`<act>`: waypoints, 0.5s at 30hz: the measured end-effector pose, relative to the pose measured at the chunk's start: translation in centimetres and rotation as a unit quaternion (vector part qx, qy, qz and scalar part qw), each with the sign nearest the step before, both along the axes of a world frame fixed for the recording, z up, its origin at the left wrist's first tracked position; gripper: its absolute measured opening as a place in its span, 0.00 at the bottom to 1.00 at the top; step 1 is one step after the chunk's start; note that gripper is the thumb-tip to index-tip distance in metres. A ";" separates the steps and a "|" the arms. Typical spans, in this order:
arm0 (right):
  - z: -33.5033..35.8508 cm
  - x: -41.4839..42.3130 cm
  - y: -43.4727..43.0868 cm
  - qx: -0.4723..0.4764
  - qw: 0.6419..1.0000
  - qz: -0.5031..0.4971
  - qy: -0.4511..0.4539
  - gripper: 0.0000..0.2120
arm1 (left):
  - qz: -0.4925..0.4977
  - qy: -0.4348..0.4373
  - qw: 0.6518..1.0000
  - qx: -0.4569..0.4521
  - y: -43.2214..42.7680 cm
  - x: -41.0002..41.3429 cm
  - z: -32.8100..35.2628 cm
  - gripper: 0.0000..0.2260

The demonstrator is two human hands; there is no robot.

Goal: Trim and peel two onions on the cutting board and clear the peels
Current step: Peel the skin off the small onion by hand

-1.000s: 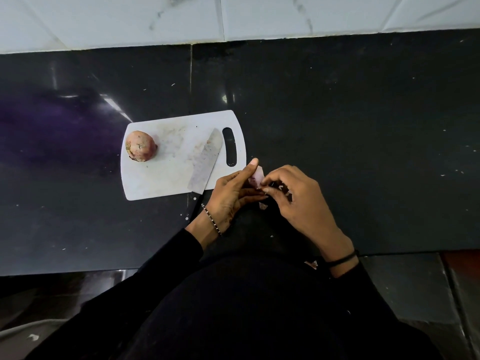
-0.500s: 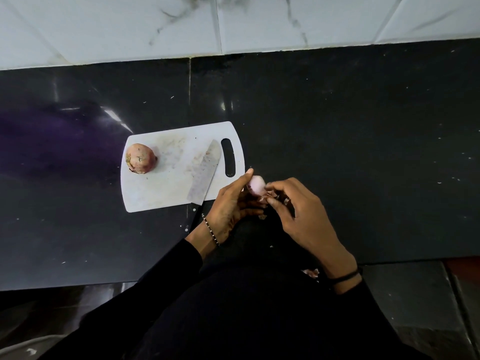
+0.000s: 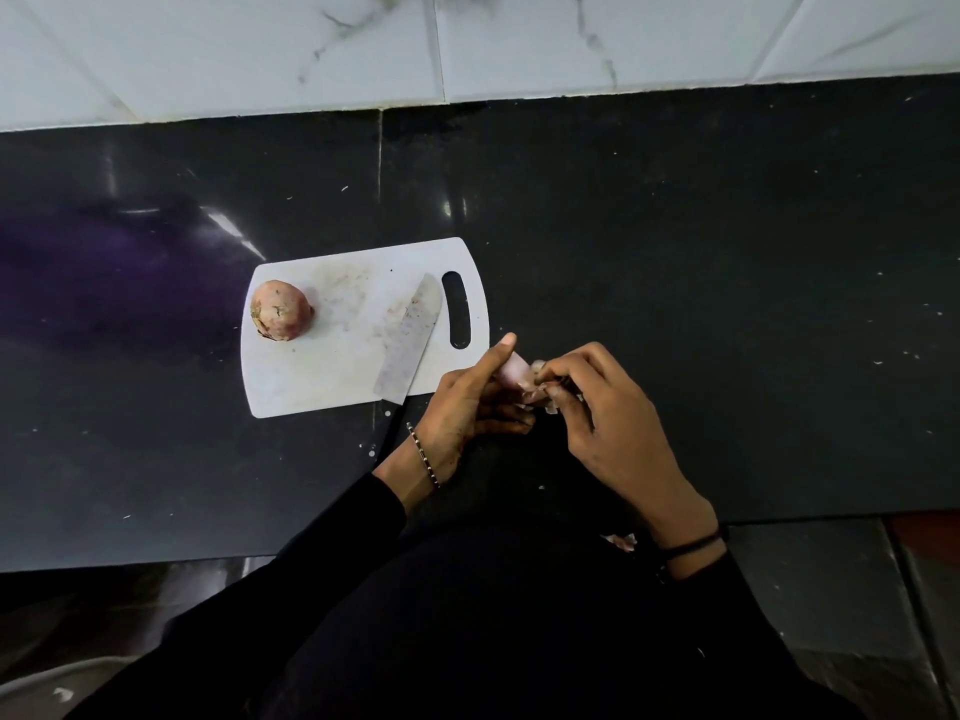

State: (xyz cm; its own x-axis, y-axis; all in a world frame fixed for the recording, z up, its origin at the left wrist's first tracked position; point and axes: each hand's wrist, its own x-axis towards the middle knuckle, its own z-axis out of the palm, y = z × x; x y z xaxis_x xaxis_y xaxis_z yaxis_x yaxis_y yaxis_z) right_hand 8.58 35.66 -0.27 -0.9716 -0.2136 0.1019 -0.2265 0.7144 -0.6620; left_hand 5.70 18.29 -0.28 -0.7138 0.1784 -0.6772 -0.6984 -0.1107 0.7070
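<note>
A white cutting board [image 3: 322,376] lies on the black counter. An unpeeled reddish onion [image 3: 281,310] sits at the board's left end. A knife [image 3: 408,341] lies along the board's right side, its dark handle pointing toward me. Just right of the board, my left hand [image 3: 467,402] grips a small pale pink onion [image 3: 511,367], thumb raised against it. My right hand [image 3: 608,413] pinches loose peel [image 3: 537,394] at the onion's right side. Most of that onion is hidden by my fingers.
The black counter [image 3: 727,304] runs wide to the right and left, ending at a white tiled wall [image 3: 467,44] behind. A scrap of peel [image 3: 621,541] lies by my right wrist near the counter's front edge. My black sleeves fill the foreground.
The view has tilted, so the board sits lower in the frame. The held onion has turned between my fingers, and my right hand keeps working peel off its side.
</note>
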 end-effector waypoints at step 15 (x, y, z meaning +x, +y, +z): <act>0.2 0.9 0.2 0.045 0.998 0.022 -0.031 0.05 | -0.023 -0.017 1.000 -0.011 0.1 0.4 0.0 0.27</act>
State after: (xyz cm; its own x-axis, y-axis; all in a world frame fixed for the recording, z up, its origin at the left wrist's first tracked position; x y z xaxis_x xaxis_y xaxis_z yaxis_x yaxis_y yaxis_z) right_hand 9.45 35.91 -0.03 -0.9652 -0.2609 0.0201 -0.2186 0.7616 -0.6101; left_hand 6.06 18.36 -0.24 -0.6811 0.1950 -0.7057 -0.7267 -0.0625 0.6841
